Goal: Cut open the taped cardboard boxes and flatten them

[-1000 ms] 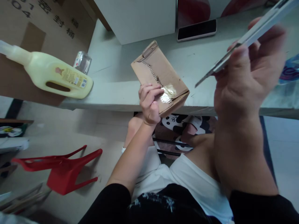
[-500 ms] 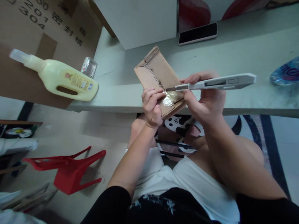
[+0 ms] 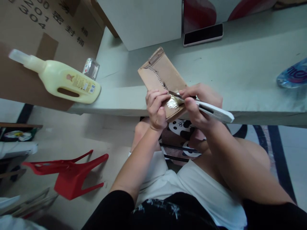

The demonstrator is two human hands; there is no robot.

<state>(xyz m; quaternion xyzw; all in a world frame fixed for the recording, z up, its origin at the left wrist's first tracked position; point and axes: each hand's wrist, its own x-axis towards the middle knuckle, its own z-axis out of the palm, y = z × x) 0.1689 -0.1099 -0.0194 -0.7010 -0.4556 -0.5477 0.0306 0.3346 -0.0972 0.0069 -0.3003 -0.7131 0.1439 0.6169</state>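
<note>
The left hand [image 3: 155, 107] clamps the near corner of a small cardboard box [image 3: 163, 75], its fingers curled over the top face and the thumb tucked beneath the edge that overhangs the table [image 3: 240, 64]. The box lies flat on the tabletop, stretching away from that hand toward the far side, with a torn strip running along its top face. Just beside the left fingertips, on the thumb side, sits a patch of shiny clear tape [image 3: 173, 102] stuck to the box's near end.

The right hand [image 3: 200, 107] is closed around a white utility knife [image 3: 211, 110], thumb and forefinger pinching the body near the blade. The blade tip rests on the tape, touching the box right between the two hands, almost against the left forefinger. The handle trails back out past the right palm, angled down and away from the box.

Well away from the left hand, on a flat brown carton, a pale yellow bottle [image 3: 62, 83] lies on its side. Beyond the box, farther from both hands, lies a phone [image 3: 203, 34], face up.
</note>
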